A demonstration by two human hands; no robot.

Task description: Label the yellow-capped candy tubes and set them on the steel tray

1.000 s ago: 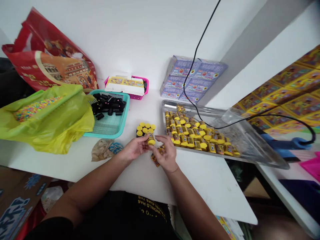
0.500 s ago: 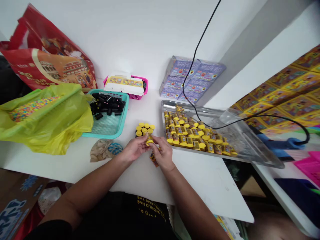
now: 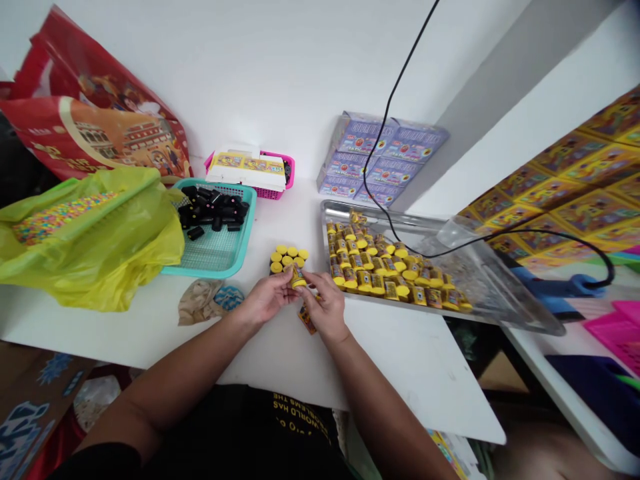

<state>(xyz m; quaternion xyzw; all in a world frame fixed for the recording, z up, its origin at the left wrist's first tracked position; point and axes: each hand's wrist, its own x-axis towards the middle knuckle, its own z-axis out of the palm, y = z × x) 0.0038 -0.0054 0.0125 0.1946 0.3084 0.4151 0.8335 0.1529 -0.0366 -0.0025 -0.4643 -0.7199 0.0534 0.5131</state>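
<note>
A small bottle with a yellow cap and a printed label [image 3: 298, 276] is held between my left hand [image 3: 267, 298] and my right hand [image 3: 324, 305], with the fingertips of both pressed on it. Just behind it, a tight group of upright yellow-capped bottles [image 3: 287, 259] stands on the white table [image 3: 400, 353]. A printed yellow-and-orange strip [image 3: 307, 321] lies under my right hand, partly hidden. To the right, many similar bottles [image 3: 375, 273] lie in a metal tray [image 3: 340, 215].
A teal mesh basket [image 3: 245, 230] holds black cylinders [image 3: 213, 212]. Beyond it are a pink basket [image 3: 290, 170], a yellow plastic bag of coloured pieces [image 3: 95, 247], and a red bag [image 3: 95, 127]. Purple boxes [image 3: 383, 157] and a black cable [image 3: 395, 90] stand behind the tray.
My right hand has closed in towards the bottle, and the two hands sit nearer together. The whole view has shifted slightly.
</note>
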